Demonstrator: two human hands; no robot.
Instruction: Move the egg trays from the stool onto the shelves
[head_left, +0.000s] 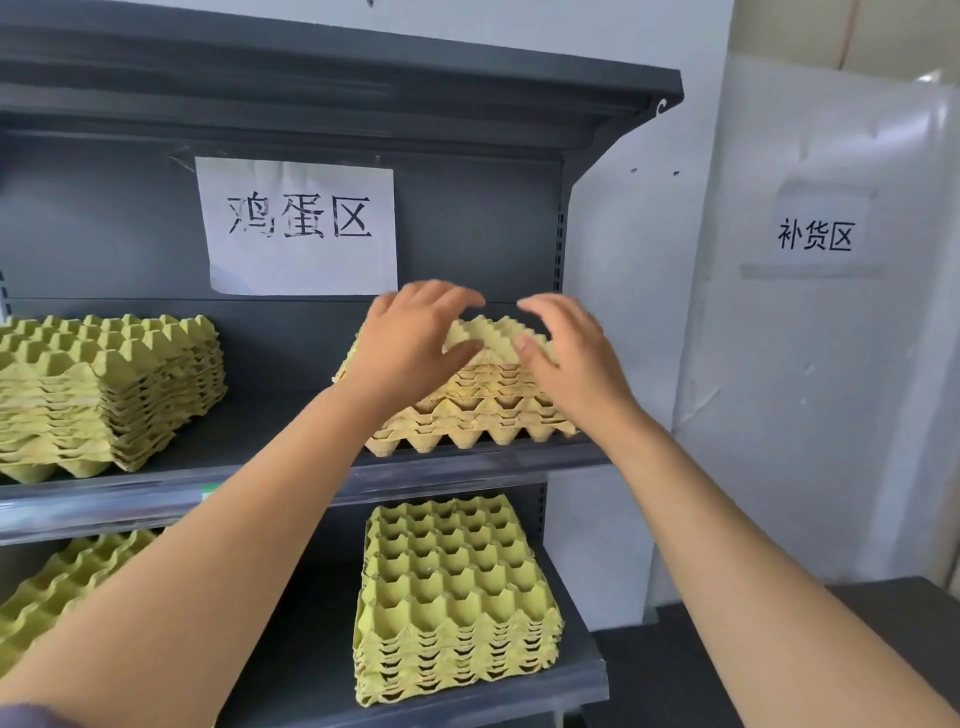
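Observation:
A stack of yellow pulp egg trays (483, 410) sits at the right end of the upper dark shelf (291, 483). My left hand (415, 338) hovers over the stack's left top, fingers spread and relaxed, thumb close to the top tray. My right hand (566, 353) hangs over the right top in the same loose way, holding nothing. Whether the fingers touch the trays I cannot tell. The stool is out of view.
Another tray stack (104, 395) stands at the left of the upper shelf. On the lower shelf (571, 680) are a stack (457, 597) at the right and one (67, 587) at the left. A paper sign (298, 226) hangs on the back panel. A dark surface (893, 603) lies low right.

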